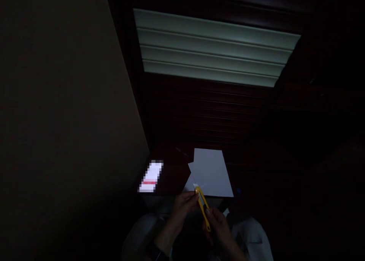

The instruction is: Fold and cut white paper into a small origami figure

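A yellow utility knife (202,206) slants across the space between my hands, its head pointing up toward the paper. My left hand (182,207) pinches the knife near its head, where a short pale piece of blade seems to stick out. Lower down, around the dark slider, my right hand (218,222) is closed on the handle, and the yellow end shows below its fingers. Just beyond the knife lie overlapping white paper sheets (212,171) on a small dark table (173,170).
A lit phone (151,176), its screen blurred, lies on the table's left side. A plain wall (65,82) rises at the left. Behind the table stands a dark slatted panel with pale slats (213,48). My knees flank my hands; the right side is very dark.
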`<state>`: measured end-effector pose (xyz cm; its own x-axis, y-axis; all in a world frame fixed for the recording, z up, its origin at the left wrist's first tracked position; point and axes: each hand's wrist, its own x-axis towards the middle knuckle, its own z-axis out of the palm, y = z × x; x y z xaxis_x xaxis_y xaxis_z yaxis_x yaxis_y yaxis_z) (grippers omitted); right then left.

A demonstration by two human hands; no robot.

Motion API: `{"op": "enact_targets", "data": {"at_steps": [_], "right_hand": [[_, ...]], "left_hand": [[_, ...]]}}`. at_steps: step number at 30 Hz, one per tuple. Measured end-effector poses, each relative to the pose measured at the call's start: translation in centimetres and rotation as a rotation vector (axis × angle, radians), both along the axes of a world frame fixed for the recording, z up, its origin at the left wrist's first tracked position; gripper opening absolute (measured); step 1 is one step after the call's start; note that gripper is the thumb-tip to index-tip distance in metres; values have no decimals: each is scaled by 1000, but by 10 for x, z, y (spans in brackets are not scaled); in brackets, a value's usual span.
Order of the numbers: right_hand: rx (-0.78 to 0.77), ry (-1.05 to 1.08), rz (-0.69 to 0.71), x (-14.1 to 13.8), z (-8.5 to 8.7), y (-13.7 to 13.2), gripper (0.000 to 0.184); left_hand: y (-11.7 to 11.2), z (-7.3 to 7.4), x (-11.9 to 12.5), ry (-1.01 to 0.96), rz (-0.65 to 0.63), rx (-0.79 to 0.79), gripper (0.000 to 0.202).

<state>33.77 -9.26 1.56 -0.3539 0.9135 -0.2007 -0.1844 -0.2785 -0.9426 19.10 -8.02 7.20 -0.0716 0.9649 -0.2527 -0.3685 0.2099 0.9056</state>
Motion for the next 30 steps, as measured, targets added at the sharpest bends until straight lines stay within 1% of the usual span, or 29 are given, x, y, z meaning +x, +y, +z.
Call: {"op": "enact_targets", "data": {"at_steps": [5, 8, 11, 15, 16, 17, 18, 19, 20, 21, 23, 25, 27, 30], "right_hand": [[-7, -51, 27, 0, 0, 7, 43], [5, -112, 23, -1, -3, 15, 44], [21, -114, 49, -2, -3, 23, 44], [-22, -22, 157, 1, 5, 35, 47], [-12, -17, 177, 5, 7, 40, 47], [22, -30, 176, 10, 9, 46, 47], [56, -49, 165, 15, 9, 52, 46], [75, -72, 117, 22, 9, 60, 44], [79, -101, 74, 28, 9, 68, 43], [92, -137, 21, 35, 7, 76, 40], [136, -202, -80, 48, 2, 90, 38], [81, -187, -79, 58, -3, 99, 39], [27, -105, -64, 64, -7, 103, 38], [-37, 40, -91, 70, -11, 105, 34]], "left_hand": [[4, 5, 1, 23, 10, 29, 36], [7, 5, 0, 50, 12, 4, 37], [12, -4, 0, 89, 7, 6, 36], [27, -19, -4, 200, -108, 146, 31], [33, -23, -7, 252, -113, 177, 30], [39, -27, -11, 319, -112, 200, 31], [46, -30, -15, 405, -83, 229, 32], [53, -33, -18, 524, -20, 249, 33], [60, -36, -22, 667, 7, 271, 35], [67, -40, -24, 809, 6, 310, 38], [78, -49, -25, 1052, -50, 416, 44], [87, -58, -23, 1263, -120, 489, 49], [93, -67, -20, 1435, -170, 529, 52], [99, -75, -15, 1595, -199, 549, 51]]}}
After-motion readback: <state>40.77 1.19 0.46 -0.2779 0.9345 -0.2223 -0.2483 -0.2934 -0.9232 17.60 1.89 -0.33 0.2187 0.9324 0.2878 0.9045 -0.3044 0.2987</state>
